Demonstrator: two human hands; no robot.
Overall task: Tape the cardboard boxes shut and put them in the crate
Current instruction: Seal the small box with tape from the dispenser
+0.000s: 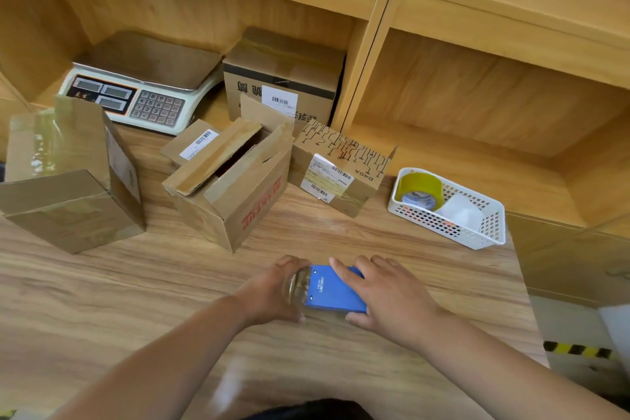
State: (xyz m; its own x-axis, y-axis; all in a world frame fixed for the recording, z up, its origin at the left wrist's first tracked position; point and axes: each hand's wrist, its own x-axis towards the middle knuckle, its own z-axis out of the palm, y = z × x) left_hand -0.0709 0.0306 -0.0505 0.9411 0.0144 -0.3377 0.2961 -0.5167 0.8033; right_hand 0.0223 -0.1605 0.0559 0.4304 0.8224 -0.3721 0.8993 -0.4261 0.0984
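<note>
The left grip (272,290) curled round the roll end of a blue tape dispenser (335,291) on the near surface (136,283), the right grip (385,293) clasping its body. Beyond stood an open box (235,187), a taped box (68,181) to its left and a basket (484,235) to the right.

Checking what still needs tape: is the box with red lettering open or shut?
Open: the box with red lettering has its top flaps apart, with a dark gap between them.

The only camera rides on my head, wide-angled, facing forward and steeply down at the near table (102,300), with shelves (477,106) across the top.
</note>
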